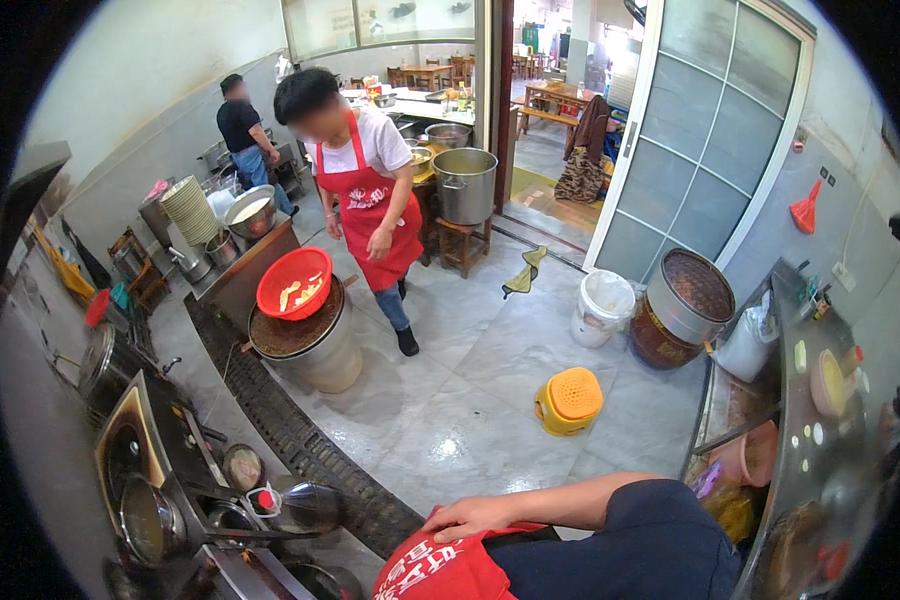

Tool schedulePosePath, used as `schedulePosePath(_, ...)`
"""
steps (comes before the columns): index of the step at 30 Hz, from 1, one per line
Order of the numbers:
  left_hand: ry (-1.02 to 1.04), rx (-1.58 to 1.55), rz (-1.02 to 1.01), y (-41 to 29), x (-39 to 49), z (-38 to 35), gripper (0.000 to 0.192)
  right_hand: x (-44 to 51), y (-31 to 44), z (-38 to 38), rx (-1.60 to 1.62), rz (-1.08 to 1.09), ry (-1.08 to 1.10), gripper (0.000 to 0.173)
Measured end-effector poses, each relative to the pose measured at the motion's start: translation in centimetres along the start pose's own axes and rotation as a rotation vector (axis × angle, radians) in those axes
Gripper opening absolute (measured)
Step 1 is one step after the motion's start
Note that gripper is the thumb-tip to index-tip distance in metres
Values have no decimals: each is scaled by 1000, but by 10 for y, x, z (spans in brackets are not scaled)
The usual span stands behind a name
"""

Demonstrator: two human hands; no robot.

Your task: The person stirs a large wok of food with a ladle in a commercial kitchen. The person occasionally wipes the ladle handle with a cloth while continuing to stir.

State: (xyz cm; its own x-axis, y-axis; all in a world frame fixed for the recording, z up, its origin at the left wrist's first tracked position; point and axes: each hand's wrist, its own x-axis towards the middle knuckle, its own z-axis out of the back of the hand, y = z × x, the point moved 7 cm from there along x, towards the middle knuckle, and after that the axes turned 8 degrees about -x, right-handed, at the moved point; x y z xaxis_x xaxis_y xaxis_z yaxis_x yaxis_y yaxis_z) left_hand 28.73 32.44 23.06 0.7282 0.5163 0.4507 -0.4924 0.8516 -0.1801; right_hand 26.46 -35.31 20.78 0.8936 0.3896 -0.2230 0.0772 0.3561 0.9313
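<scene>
My right hand (pixel 466 517) rests palm down on the upper part of a red apron (pixel 457 564) with white writing, its fingers slightly spread; the bare forearm comes from a dark sleeve at the lower right. My left hand is out of view. Ahead on the floor stands a yellow plastic stool (pixel 570 401). Beyond, a co-worker (pixel 367 187) in a red apron stands beside a red plastic basket (pixel 295 283) with pale food pieces. The basket sits on a large round metal container (pixel 315 352) with a brown top.
A stove with pots (pixel 146 517) and a floor drain grate (pixel 307 450) lie at left. A white bucket (pixel 600 307), a steamer (pixel 690 292) and a metal counter (pixel 802 450) are at right. A cloth (pixel 525 271) lies near the doorway; another person (pixel 241 135) stands at the back.
</scene>
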Motion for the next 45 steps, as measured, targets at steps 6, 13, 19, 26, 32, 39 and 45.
schedulePosePath(6, 18, -19, 8, -15, 0, -9, 56, -4, -14, -3, -54, -119, 14, 67)
schedulePosePath(13, 46, -1, 11, -32, 6, -20, 57, -26, -8, 24, -152, -293, 161, 68)
schedulePosePath(19, 53, 24, 18, -36, 13, -24, 59, 1, -19, 15, -12, -129, 46, 56)
schedulePosePath(26, 18, 74, 77, -14, 12, -14, 60, -14, -23, 12, 55, -221, 150, 65)
schedulePosePath(32, -15, 123, 199, 27, 1, -1, 62, -19, -3, 42, -188, -275, 210, 62)
schedulePosePath(39, -56, 182, 384, 95, -13, 21, 63, 1, 4, 40, -91, -46, 81, 48)
schedulePosePath(45, -107, 255, 352, 117, -20, 23, 61, -6, -4, 26, -44, 4, 26, 53)
